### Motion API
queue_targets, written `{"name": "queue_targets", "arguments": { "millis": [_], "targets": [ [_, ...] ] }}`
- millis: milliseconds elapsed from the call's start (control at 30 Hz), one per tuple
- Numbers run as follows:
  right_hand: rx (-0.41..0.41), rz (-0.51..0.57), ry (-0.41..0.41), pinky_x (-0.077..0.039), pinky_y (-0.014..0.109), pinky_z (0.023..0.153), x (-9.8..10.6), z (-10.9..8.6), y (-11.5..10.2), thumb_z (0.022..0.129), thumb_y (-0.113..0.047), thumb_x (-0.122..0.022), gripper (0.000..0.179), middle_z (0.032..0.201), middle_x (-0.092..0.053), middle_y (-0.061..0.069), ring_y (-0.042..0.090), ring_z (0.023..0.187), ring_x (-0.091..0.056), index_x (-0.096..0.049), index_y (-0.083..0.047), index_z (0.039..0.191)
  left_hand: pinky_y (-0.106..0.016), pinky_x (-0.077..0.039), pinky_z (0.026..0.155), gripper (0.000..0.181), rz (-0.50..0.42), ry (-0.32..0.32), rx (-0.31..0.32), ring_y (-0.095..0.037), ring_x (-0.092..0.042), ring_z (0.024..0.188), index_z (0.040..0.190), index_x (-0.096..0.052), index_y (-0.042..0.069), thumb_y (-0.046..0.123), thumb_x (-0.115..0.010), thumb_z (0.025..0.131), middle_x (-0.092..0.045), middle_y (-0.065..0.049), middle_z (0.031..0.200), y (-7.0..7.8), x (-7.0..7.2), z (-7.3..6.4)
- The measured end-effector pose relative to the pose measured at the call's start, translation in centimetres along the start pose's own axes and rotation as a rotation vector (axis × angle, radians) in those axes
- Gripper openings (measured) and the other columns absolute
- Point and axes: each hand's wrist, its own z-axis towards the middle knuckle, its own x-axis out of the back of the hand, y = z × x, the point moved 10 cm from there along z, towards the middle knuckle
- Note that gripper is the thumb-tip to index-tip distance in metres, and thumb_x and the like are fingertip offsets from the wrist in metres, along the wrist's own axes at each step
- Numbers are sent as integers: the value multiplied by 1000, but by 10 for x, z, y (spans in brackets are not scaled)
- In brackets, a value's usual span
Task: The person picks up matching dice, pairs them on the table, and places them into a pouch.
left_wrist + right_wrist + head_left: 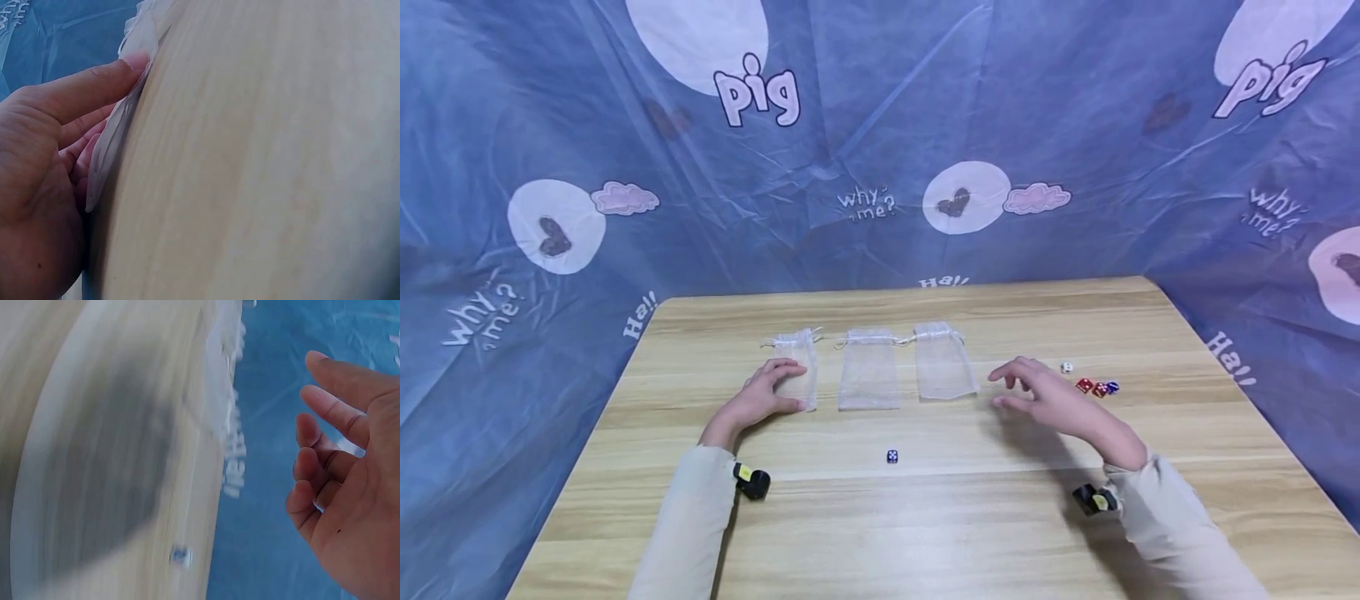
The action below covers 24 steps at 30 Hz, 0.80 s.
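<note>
Three sheer white drawstring bags lie in a row on the wooden table. My left hand (763, 392) rests on the left bag (806, 377), its thumb and fingers spread across the mesh; the left wrist view shows the thumb (94, 87) touching the fabric. The middle bag (869, 371) and the right bag (944, 362) lie flat. My right hand (1047, 397) hovers to the right of the right bag, fingers loosely bent with nothing between them. A blue die (892, 457) with white pips sits in front of the middle bag.
Beyond my right hand lie a white die (1067, 367), two red dice (1084, 385) and another blue die (1112, 387). A blue printed cloth (865, 125) hangs behind and beside the table (880, 533).
</note>
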Motion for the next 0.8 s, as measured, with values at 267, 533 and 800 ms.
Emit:
{"name": "queue_targets", "arguments": {
  "millis": [267, 533, 800],
  "targets": [
    [31, 4, 165, -38, 22, 61, 45, -25, 26, 82, -3, -71, 28, 88, -54, 3, 8, 73, -43, -64, -3, 109, -63, -16, 115, 66, -4, -4, 13, -39, -20, 144, 138, -51, 13, 29, -77, 80, -32, -7, 152, 1, -1, 0],
    [-24, 22, 194, -35, 21, 56, 68, -46, 66, 80, -3, -74, 31, 88, -51, 3, 5, 69, -41, -63, 0, 109, -63, -15, 115, 65, -17, -4, 8, -39, -20, 144, 138, -51, 13, 28, -77, 80, -31, -8, 152, 0, -1, -2],
    [-178, 41, 127, -36, 23, 57, 71, -70, 110, 85, -11, -71, 37, 93, -51, 13, 2, 71, -39, -60, 4, 116, -64, -14, 114, 65, -24, -8, 5, -38, -18, 144, 139, -51, 13, 28, -77, 81, -30, -7, 153, 1, -2, -2]
  ]
}}
